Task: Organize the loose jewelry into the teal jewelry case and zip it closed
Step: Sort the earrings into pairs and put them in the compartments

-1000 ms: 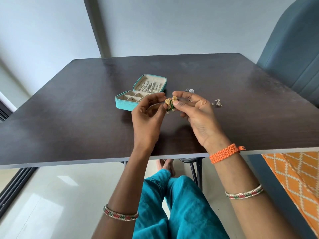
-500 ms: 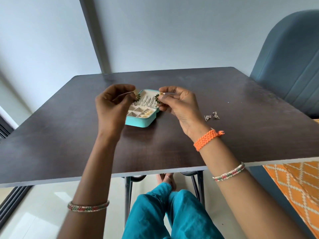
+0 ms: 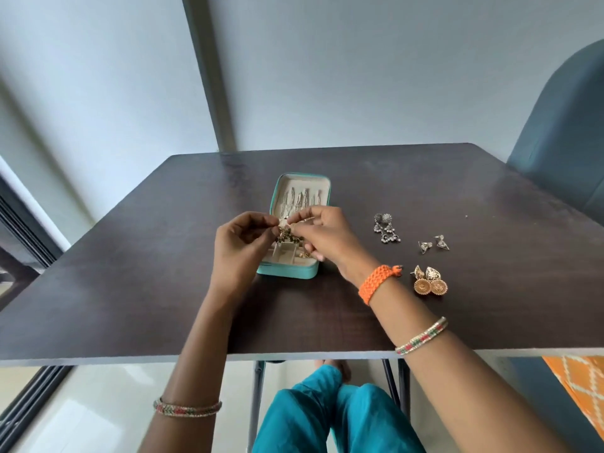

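Observation:
The teal jewelry case [image 3: 287, 271] lies open in the middle of the dark table [image 3: 130, 289], its cream lid lying flat behind with several silver pieces in it. Directly over its compartments, my left hand [image 3: 240, 248] and my right hand [image 3: 322, 235] meet fingertip to fingertip and pinch a pair of green-and-gold earrings [image 3: 287, 235] between them. To the right lie loose silver drop earrings [image 3: 386, 227], small silver triangular earrings [image 3: 433, 244] and gold round earrings [image 3: 428, 280].
A blue chair back [image 3: 562, 132] rises at the table's far right corner. A grey pillar [image 3: 209, 70] stands behind the table. The near table edge runs just above my knees. An orange patterned cloth [image 3: 581, 384] is at lower right.
The camera has tilted, so more loose jewelry shows at right. My hands, apart half a second ago with one earring each, have come together over the case's compartments.

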### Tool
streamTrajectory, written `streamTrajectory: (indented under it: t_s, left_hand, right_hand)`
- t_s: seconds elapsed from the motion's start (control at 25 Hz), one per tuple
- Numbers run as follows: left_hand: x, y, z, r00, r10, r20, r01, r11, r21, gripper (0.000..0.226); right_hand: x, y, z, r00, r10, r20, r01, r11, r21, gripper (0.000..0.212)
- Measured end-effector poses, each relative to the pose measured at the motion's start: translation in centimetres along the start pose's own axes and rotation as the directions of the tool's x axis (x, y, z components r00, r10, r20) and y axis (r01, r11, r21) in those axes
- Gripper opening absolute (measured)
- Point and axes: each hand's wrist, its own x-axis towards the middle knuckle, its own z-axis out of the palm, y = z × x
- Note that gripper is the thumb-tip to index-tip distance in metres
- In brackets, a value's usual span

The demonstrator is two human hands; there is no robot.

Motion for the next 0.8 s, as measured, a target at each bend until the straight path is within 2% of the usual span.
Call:
streamTrajectory:
  t_s: [0.08,0.2,0.4,0.52,0.68,0.8]
  left_hand:
    - [-0.3,0.1,0.0,0.999,0.043,0.016,-0.044,0.993,0.105,0.018]
    - [-0.5,0.2,-0.4,0.997,0.059,-0.049,-0.051,0.987,0.156,0.030]
    - [-0.5,0.3,-1.5,0.997,-0.048,-0.063,0.056,0.990,0.129,0.043]
    - [-1.4,0.6,-1.7,0.991,-0.066,-0.117,0.082,0.986,0.146,0.041]
    - [-2.3,1.6,-1.2,0.978,-0.081,-0.192,0.140,0.938,0.317,0.037]
    - [-1.4,2.0,-0.6,0.988,-0.054,-0.147,0.123,0.846,0.518,0.044]
  right_hand:
    - [-0.2,-0.1,-0.8,0.998,0.022,0.051,-0.025,0.998,0.061,0.012]
    - [-0.4,-0.1,-1.2,0.995,0.022,0.094,-0.027,0.998,0.055,0.014]
    - [-0.1,0.1,-0.8,0.996,0.021,0.085,-0.023,0.999,0.034,0.013]
    - [0.0,0.2,-0.9,0.995,0.030,0.096,-0.034,0.999,0.042,0.014]
    - [0.1,0.2,-0.9,0.994,0.036,0.107,-0.040,0.998,0.037,0.015]
    - [0.1,0.2,-0.8,0.993,0.040,0.112,-0.045,0.998,0.040,0.015]
